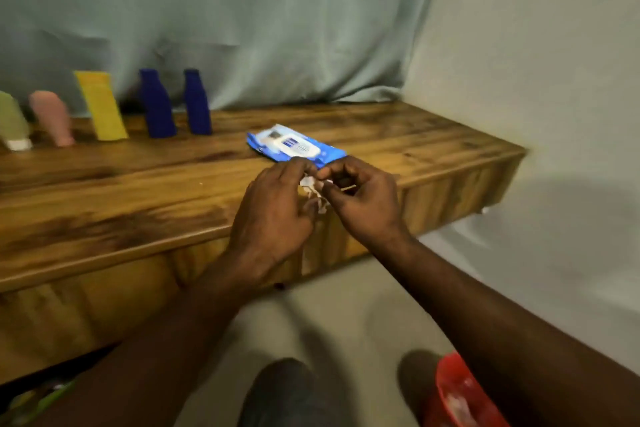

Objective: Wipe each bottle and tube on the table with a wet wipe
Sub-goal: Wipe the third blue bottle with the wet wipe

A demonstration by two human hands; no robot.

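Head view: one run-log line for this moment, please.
stage: wipe prep | left hand: pinches wet wipe | right hand: pinches wet wipe | wipe pack: flat on table | yellow tube: standing, untouched

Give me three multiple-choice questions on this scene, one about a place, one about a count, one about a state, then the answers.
1. Where does the blue wipes pack lie? A. on the table B. on the floor C. in a bucket
2. How many dark blue bottles stand at the back? A. one B. two C. four
3. What are the left hand and right hand doing? A. resting flat B. gripping a bottle C. pinching a white wipe
Answers: 1 A, the pack lies flat on the wood. 2 B, two stand side by side, right of the yellow tube. 3 C, both hold the crumpled wipe between them.
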